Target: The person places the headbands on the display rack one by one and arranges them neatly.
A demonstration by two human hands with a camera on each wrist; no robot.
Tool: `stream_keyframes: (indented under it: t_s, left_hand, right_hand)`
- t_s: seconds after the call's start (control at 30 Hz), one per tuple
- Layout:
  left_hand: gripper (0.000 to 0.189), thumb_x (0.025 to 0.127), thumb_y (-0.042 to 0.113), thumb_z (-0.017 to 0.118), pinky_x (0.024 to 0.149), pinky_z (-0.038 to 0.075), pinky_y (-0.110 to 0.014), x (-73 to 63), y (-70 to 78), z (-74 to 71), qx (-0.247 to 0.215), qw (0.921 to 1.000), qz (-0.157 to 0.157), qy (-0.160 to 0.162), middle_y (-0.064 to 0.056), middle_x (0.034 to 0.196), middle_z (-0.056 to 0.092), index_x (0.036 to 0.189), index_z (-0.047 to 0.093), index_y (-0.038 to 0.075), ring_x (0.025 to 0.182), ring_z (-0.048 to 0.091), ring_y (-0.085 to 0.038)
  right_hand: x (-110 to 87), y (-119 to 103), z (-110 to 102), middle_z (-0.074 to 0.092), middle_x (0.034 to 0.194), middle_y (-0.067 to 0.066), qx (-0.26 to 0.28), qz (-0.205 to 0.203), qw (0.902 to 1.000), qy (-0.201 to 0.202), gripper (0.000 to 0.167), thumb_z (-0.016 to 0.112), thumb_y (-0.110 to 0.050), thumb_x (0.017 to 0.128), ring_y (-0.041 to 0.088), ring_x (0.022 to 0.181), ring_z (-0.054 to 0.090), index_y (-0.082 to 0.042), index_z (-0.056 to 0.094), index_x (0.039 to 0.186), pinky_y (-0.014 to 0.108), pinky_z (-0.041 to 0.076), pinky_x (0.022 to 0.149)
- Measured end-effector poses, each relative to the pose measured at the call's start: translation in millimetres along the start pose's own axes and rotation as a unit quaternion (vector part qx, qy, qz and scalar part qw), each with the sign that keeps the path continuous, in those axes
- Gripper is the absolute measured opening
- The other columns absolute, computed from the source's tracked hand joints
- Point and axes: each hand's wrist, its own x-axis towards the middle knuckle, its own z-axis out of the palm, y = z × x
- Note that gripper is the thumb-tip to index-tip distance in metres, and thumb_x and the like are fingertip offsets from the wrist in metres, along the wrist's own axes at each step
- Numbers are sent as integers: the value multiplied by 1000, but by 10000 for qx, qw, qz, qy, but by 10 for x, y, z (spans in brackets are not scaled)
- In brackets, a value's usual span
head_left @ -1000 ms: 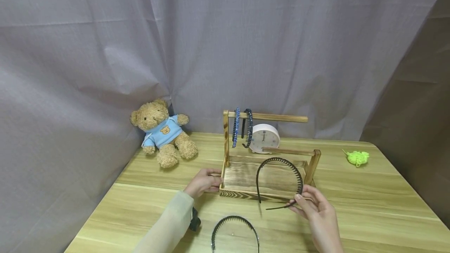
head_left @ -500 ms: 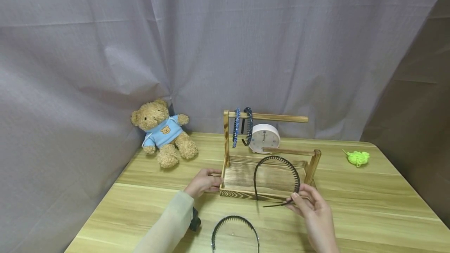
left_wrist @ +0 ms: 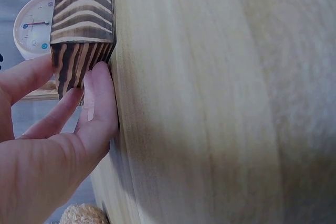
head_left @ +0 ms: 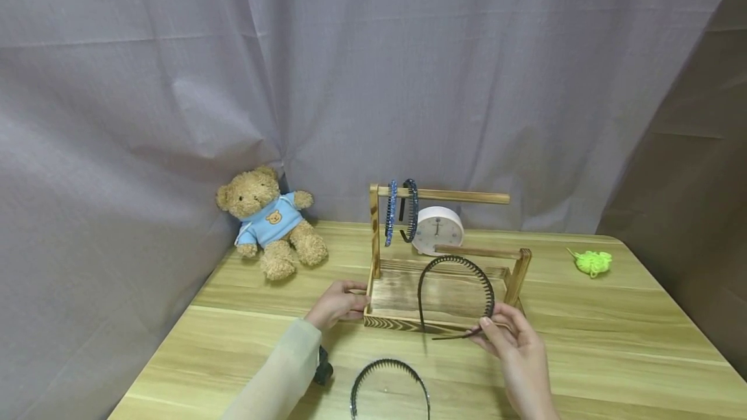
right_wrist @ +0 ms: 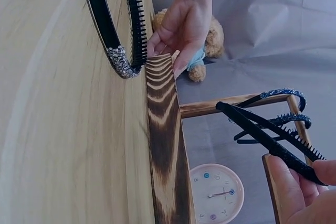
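Grip of the left hand (head_left: 337,303), lower centre of the frame: thumb and fingers partly bent, holding the left end of a wooden rack (head_left: 388,322). Lower right of centre, the right hand (head_left: 516,345) pinches a dark headband (right_wrist: 258,136) between thumb and fingers, on one limb, with that limb's tip jutting left beyond them. The loop is raised upright in front of the rack's tray. It should be light and springy, probably plastic, smooth outside and easily twisted; a limb suits a pinch, leaving the arch free and sparing the fine inner teeth.

From left to right, a teddy bear (head_left: 268,222), left of centre, has curly tan plush and a soft-looking blue shirt. At the bottom edge, partly cut off, a toothed headband (right_wrist: 121,62) with clustered silvery stones rests on the smooth wood-grain counter (head_left: 613,342). Square-edged and stiff-looking, the rack shows bold, wavy brown grain; from its upper bar hang a blue glittery headband (head_left: 390,212) and a dark sparkly headband (head_left: 414,212). Behind, a round white clock (head_left: 439,232) has a smooth rim. Far right lies a stringy lime-green tangle (head_left: 593,263).
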Motion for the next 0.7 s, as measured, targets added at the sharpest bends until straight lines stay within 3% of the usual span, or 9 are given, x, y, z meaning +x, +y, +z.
stream_keyframes:
  t_s: [0.7]
  left_hand:
    - [45,93,3,60,87,59,-40,-18,10,10,-15,10000,39,15,-28,112,65,134,48,-12,91,69,-22]
  right_hand:
    - [29,2,80,64,97,2,79,5,10000,36,26,62,-5,95,12,84,69,2,52,118,28,59,81]
